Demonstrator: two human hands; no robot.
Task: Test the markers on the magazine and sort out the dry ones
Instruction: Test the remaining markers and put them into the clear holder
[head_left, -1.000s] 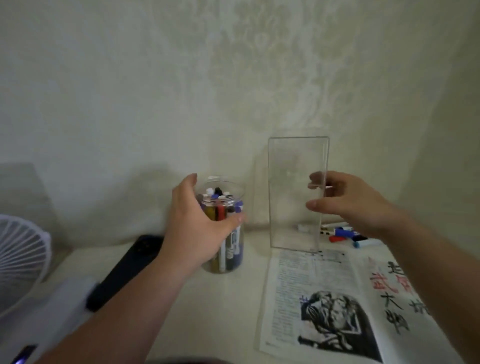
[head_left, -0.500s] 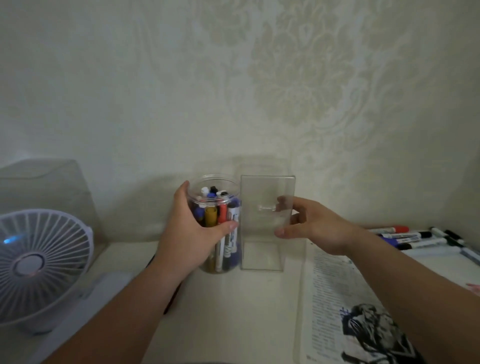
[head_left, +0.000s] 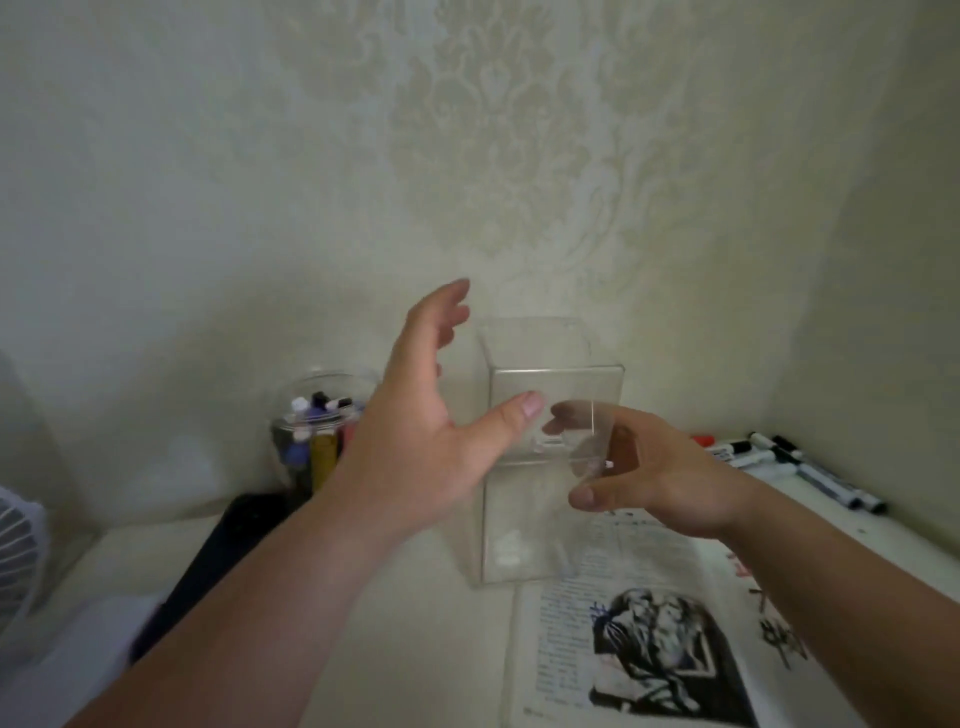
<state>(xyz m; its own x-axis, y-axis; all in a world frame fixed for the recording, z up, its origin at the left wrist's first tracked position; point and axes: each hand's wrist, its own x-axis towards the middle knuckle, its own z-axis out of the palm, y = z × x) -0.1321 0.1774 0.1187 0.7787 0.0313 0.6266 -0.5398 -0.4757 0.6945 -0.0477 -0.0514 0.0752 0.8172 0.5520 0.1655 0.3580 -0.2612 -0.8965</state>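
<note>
The left hand (head_left: 415, 441) is lifted off the desk (head_left: 415, 639) with its fingers straight and spread, holding nothing. Its thumb reaches toward the near left face of a tall clear box (head_left: 535, 525), and I cannot tell whether the tip touches the plastic.

The right hand (head_left: 670, 483) has hold of that box at its right side. The thumb lies on the near face, and the curled fingers show through the clear wall from behind. The box stands upright between the two hands, its open top toward the wall. Its foot seems to rest on the desk at the top left corner of the magazine (head_left: 649, 639).

The magazine lies open under the right forearm, with a dark printed portrait on the near page and a few pen scribbles beside it.

Behind the left wrist stands a round clear jar (head_left: 306, 410), partly hidden by the hand. It is packed with upright markers (head_left: 324, 457) whose caps are white, purple, black and yellow.

Beyond the right hand, near the wall, a row of loose markers (head_left: 810, 473) lies flat on the desk. Most have white barrels with black caps, and one shows red.

A flat black object (head_left: 223, 551) lies under the left forearm. The white grille of a fan (head_left: 15, 545) shows at the far left, outside the left arm.
</note>
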